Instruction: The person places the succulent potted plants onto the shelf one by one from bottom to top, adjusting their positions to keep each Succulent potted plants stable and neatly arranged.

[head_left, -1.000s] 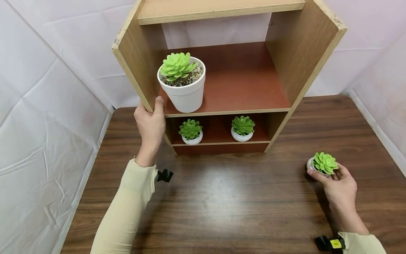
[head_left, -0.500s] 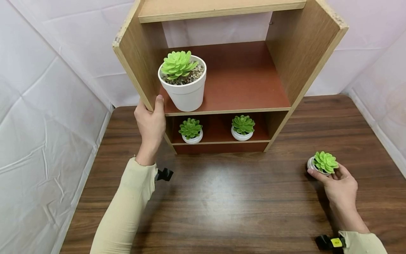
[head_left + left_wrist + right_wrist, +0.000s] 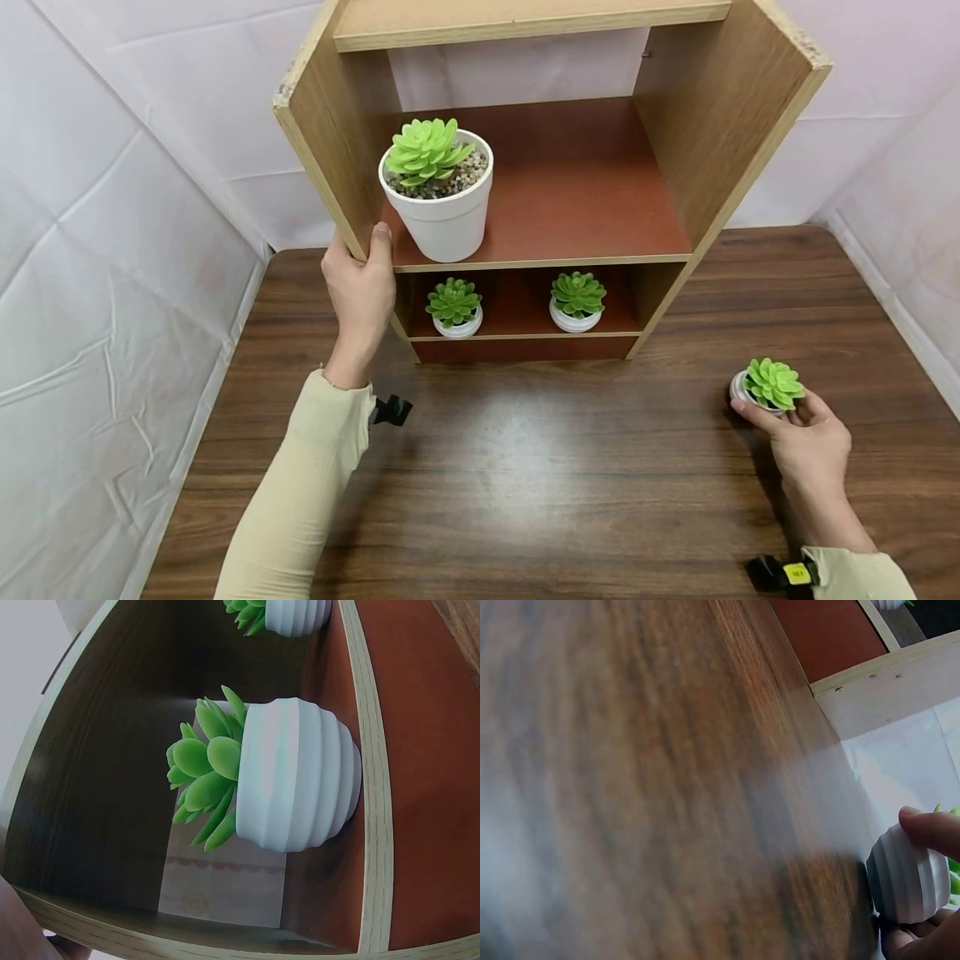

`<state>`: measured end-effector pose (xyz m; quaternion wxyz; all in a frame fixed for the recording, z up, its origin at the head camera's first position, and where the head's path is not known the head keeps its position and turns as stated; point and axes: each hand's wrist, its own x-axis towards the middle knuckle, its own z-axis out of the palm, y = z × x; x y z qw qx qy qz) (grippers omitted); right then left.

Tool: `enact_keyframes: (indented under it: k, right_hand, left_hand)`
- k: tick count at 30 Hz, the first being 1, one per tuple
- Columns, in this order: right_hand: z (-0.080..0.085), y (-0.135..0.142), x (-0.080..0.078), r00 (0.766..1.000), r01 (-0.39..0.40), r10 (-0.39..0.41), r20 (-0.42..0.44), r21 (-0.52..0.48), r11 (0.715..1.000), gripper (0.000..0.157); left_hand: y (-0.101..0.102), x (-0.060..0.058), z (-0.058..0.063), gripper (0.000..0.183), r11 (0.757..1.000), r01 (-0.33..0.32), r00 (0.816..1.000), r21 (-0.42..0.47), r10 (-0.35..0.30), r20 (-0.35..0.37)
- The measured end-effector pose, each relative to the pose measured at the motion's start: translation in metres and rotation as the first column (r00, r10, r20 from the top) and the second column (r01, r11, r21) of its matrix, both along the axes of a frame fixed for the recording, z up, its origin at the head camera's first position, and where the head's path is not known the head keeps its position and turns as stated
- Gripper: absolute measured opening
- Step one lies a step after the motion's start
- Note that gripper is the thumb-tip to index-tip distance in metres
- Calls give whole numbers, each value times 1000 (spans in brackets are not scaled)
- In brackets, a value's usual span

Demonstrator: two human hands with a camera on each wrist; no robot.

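Note:
My left hand [image 3: 360, 292] grips the left side panel of a wooden shelf unit [image 3: 570, 258], its thumb on the inner face beside a big white pot with a bright green succulent [image 3: 446, 221]. Far to the right, my right hand [image 3: 813, 446] holds a small potted succulent [image 3: 774, 383] by its ribbed white pot, thumb on one side and fingers on the other. In the right wrist view this ribbed pot [image 3: 907, 877] is at or very near the tabletop. Two more small succulents, a left one [image 3: 454, 304] and a right one [image 3: 577, 296], stand on the lower shelf.
The shelf unit stands on a dark wood table [image 3: 517, 483]. Its upper board [image 3: 525, 21] spans the two side panels above the big pot. White sheeting [image 3: 112, 292] hangs along the left, the back and the right.
The whole head view has shifted very slightly. Both hands keep their holds, and the plants stay where they were.

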<state>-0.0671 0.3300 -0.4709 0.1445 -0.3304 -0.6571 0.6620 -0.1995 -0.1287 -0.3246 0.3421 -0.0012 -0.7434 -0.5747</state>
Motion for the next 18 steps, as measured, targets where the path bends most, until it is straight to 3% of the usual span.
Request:
enact_keyframes:
  k: [6, 18]
  right_hand:
    - [2, 1, 1, 1000, 9, -9, 15, -2, 1000, 74]
    - [8, 0, -1, 998, 53, -56, -38, -78, 995, 73]
  left_hand:
    - [0, 0, 0, 18, 1000, 2, 1000, 15, -3, 4]
    - [-1, -1, -1, 20, 1000, 9, 1000, 16, -9, 16]
